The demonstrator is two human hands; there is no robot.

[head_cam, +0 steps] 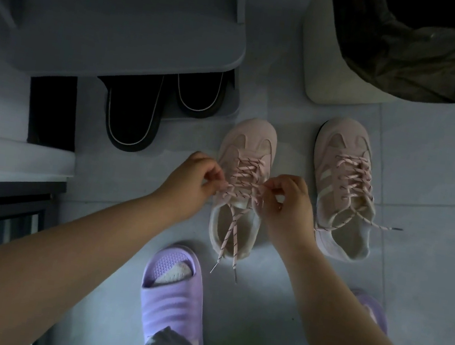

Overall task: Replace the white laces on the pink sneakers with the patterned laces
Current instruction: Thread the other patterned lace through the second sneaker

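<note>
Two purple slides [171, 290] on the person's feet stand at the near edge of the tiled floor [411, 271]. Just beyond them lie the free ends of a patterned lace [230, 240], which cross over each other above the heel opening and trail back toward the person.

Farther on, both hands meet over the top eyelets of the left pink sneaker [249, 143]. The left hand [193, 179] pinches the lace on the shoe's left side and the right hand [286, 201] pinches it on the right, fingers curled, with a short run of lace stretched between them. The light is dim, so the fingertips may be catching the eyelet edge as well.

This shoe's long axis runs straight away from the person, heel near and toe far. The loose ends therefore lie nearer than either grip, and each hand is about equally close to its own side. Snugging or tying would mean drawing those ends back along that axis.

The right pink sneaker [344, 142] sits beside it, apart, with its patterned lace threaded and its ends splayed to the right. No white lace shows, so the job looks nearly finished.

Toward the far left, black slippers [132, 112] sit under a shelf unit [124, 26]. A lined bin [324, 54] stands at the far right.
</note>
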